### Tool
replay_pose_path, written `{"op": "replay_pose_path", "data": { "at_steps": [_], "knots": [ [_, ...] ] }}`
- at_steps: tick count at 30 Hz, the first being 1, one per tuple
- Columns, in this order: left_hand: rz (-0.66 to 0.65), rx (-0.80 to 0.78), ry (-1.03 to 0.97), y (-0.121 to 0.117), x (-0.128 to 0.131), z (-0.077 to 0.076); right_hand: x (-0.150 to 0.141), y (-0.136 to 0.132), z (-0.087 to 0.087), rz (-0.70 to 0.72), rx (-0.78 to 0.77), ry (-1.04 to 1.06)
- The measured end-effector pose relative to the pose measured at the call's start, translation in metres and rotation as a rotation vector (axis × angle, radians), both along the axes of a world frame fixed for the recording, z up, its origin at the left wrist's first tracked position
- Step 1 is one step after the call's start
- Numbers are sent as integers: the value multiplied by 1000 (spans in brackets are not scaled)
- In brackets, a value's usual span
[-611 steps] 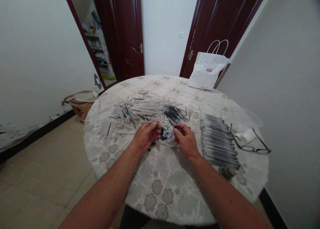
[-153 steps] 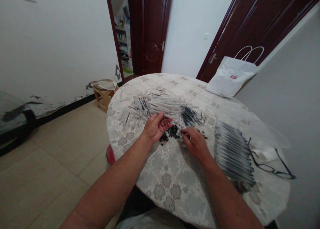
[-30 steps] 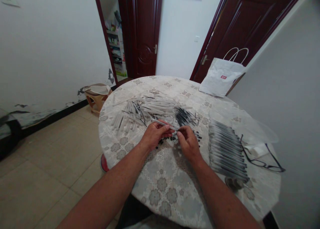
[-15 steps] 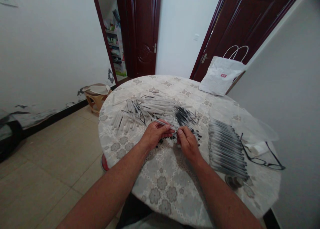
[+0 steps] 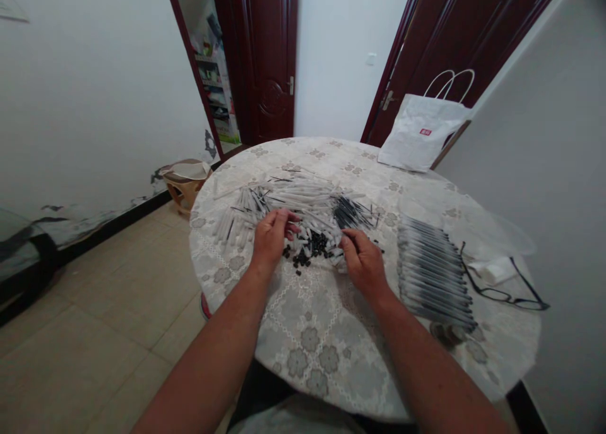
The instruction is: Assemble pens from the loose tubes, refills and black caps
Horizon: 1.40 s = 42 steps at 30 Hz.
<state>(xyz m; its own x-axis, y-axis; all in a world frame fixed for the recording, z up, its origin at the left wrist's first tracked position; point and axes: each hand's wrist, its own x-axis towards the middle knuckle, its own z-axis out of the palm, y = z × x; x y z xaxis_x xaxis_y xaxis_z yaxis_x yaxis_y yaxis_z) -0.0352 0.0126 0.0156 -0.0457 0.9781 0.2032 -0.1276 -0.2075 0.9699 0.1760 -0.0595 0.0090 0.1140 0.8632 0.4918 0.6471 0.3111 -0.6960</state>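
My right hand (image 5: 363, 258) is closed, thumb and fingers pinching the near end of a slim whitish pen barrel (image 5: 322, 222) that points up and left. My left hand (image 5: 273, 233) hovers at the left of the loose parts, its fingers apart and slightly curled, with nothing visible in them. Between the hands lie small black caps (image 5: 316, 243) and short white pieces. Behind them spreads a pile of white pen barrels (image 5: 303, 193), and a bundle of thin dark refills (image 5: 348, 212) lies beyond my right hand.
To the right, a row of assembled-looking pens (image 5: 435, 273) lies side by side, with black-framed glasses (image 5: 502, 295) next to it. A white paper bag (image 5: 419, 134) stands at the back right of the round table (image 5: 312, 333). A stool (image 5: 184, 185) stands left.
My left hand has let go of the pen barrel and moved left, its fingers opening. My right hand keeps the barrel. The black caps between the hands are now uncovered.
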Motion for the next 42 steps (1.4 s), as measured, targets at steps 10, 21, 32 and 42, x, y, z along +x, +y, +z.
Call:
{"op": "replay_pose_path", "data": {
  "at_steps": [10, 21, 32, 42],
  "knots": [
    [8, 248, 1029, -5, -16, -3, 12, 6, -5, -102, 69, -108],
    [-47, 27, 1376, -21, -49, 0, 11, 6, -5, -101, 129, -175],
    [-116, -10, 1313, -15, -45, -11, 10, 6, -9, -76, 159, -235],
    [-40, 60, 955, -20, -50, -11, 8, 5, -6, -59, 181, -223]
  ]
}}
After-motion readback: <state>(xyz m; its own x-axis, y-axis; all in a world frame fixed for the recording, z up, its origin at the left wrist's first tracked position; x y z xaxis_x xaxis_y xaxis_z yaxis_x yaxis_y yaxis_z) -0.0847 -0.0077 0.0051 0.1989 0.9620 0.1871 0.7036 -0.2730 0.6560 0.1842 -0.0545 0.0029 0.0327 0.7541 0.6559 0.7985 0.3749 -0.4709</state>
